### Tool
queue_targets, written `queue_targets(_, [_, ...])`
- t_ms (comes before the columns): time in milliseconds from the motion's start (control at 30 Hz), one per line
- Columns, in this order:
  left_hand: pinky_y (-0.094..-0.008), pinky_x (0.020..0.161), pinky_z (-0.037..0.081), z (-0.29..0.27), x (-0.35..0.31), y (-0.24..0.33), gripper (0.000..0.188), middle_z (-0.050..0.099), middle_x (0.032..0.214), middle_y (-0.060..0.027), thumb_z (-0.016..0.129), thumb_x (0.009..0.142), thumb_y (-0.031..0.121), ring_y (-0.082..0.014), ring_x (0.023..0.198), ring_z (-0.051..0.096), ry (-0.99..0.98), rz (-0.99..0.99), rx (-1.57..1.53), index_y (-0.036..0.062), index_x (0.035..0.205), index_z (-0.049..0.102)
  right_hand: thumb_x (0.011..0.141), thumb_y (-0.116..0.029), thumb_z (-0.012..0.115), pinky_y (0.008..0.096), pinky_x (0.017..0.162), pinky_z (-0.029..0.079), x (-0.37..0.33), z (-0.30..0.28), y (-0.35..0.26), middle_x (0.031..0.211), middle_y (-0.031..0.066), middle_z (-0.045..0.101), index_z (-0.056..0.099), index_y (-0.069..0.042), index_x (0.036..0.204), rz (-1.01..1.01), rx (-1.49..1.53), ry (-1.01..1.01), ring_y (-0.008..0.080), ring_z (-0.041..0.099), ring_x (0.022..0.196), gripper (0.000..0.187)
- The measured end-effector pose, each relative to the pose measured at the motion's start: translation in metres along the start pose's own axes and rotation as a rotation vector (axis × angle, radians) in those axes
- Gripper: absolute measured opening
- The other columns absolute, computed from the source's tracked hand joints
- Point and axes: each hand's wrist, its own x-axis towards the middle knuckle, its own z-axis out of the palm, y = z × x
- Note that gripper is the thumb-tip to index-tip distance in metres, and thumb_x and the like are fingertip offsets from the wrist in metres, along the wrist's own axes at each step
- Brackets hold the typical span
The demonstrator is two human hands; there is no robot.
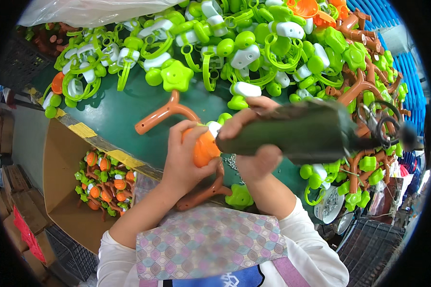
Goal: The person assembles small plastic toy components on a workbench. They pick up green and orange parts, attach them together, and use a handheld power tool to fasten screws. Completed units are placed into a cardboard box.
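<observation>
Evidently, fastening is in hand: a rounded orange plastic piece [205, 149] is pinched over the green tabletop [115, 115] by the left hand [181, 155], between thumb and fingers, while a dark cylindrical driver-like tool [301, 134] is wrapped by the right hand [253, 165], nose toward the piece; contact is blurred. Straight, steady pressure seems called for next.

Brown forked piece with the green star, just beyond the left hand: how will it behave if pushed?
The brown forked piece is probably stiff: its arms show a clean moulded curve. Its wide fork should make it pivot or slide rather than roll. Glossy highlights suggest a smooth, perhaps slippery surface. I can't tell whether it is joined to the orange part.
</observation>
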Motion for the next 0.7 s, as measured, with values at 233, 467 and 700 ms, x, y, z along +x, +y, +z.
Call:
queue_targets(233, [-0.0469,0.104,0.046,-0.014,-0.005,-0.003,0.088,0.04,0.135,-0.0173,0.094,0.061,0.024,-0.0382,0.123,0.047,-0.067,0.015,-0.018,0.0105,0.135,0.047,0.084,-0.08,0.057,0.0347,0.059,0.051,-0.013,-0.078,-0.045,0.073,0.0071,0.056,0.041,0.003,0.13,-0.084,-0.027,-0.045,0.0193,0.059,0.063,0.096])
queue_targets(467, [-0.0475,0.108,0.041,-0.075,-0.046,-0.002,0.096,0.04,0.135,-0.0185,0.095,0.059,0.028,-0.0364,0.128,0.041,0.404,0.121,0.222,0.008,0.139,0.044,0.101,-0.035,0.054,0.0314,0.065,0.053,-0.063,-0.181,-0.026,0.081,0.0133,0.064,0.052,0.008,0.126,0.1,-0.241,0.357,0.019,0.064,0.068,0.05])
queue_targets(700, [-0.0419,0.114,0.036,-0.199,-0.167,-0.087,0.062,0.036,0.151,-0.0193,0.066,0.091,0.005,-0.0304,0.135,0.042,0.983,-0.386,0.324,-0.0027,0.144,0.035,0.094,-0.012,0.07,0.037,0.1,0.047,-0.044,-0.179,-0.018,0.13,0.0159,0.056,0.047,0.005,0.138,-0.278,-0.959,0.77,0.0246,0.06,0.11,0.053])
